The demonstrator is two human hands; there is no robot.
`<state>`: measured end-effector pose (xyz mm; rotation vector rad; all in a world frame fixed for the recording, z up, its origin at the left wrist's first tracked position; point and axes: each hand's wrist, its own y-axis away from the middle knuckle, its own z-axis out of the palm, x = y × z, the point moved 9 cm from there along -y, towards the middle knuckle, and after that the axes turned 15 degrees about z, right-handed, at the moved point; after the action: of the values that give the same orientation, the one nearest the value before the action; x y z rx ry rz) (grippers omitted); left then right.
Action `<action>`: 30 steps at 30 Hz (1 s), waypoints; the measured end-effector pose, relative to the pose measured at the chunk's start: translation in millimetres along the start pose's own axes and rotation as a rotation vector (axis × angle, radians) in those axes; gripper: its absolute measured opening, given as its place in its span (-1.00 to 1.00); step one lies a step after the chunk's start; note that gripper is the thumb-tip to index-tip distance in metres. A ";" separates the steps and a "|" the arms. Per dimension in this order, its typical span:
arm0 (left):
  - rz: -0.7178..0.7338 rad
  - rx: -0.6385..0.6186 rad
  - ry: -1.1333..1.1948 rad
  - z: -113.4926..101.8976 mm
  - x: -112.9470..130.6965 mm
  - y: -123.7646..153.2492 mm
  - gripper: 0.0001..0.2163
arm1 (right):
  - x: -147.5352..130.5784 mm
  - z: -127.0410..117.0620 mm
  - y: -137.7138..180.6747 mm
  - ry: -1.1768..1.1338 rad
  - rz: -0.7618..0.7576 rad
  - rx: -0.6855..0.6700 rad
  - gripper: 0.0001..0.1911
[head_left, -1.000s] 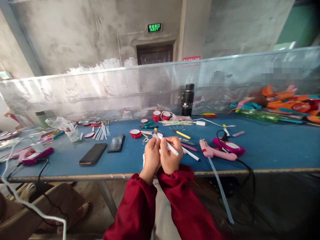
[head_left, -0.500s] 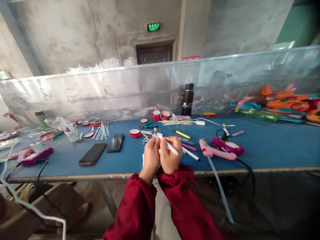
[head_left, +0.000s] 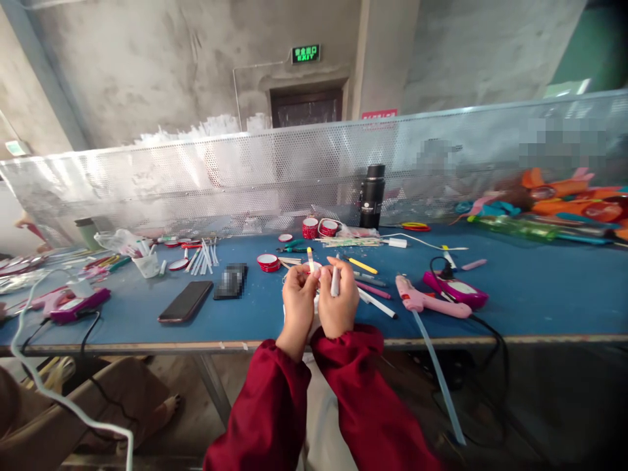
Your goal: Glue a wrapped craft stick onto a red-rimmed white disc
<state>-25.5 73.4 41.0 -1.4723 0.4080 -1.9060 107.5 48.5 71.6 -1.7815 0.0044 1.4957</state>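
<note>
Swings the white stick (head_left: 335,282) up from its slant of a second ago to stand nearly upright, and parts the two hands a little. Clamps the right hand (head_left: 341,306) round the stick, fingers curled shut, tip showing above the knuckles. Pinches a short yellow-tipped stick (head_left: 310,259) between the closed fingertips of the left hand (head_left: 297,302). Holds both pieces just above the near edge of the blue table (head_left: 515,288), close together but apart, with the pink glue gun (head_left: 426,301) lying untouched to the right.
</note>
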 end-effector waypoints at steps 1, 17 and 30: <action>0.008 0.031 0.005 -2.4 1.7 0.0 -0.71 | 0.2 1.8 0.2 -0.012 0.006 -0.022 -0.70; -0.002 -0.031 -0.089 -23.7 20.2 -12.1 -0.72 | -5.5 14.5 6.0 -0.270 0.046 -0.264 -0.74; -0.222 -0.557 -1.618 -185.4 20.4 -120.3 -0.49 | 10.4 6.0 2.0 -0.319 0.084 -0.111 -0.75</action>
<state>-240.9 116.5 72.8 -2.8863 -0.0505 -0.1999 104.7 55.3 61.9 -1.6257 -0.1683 1.8581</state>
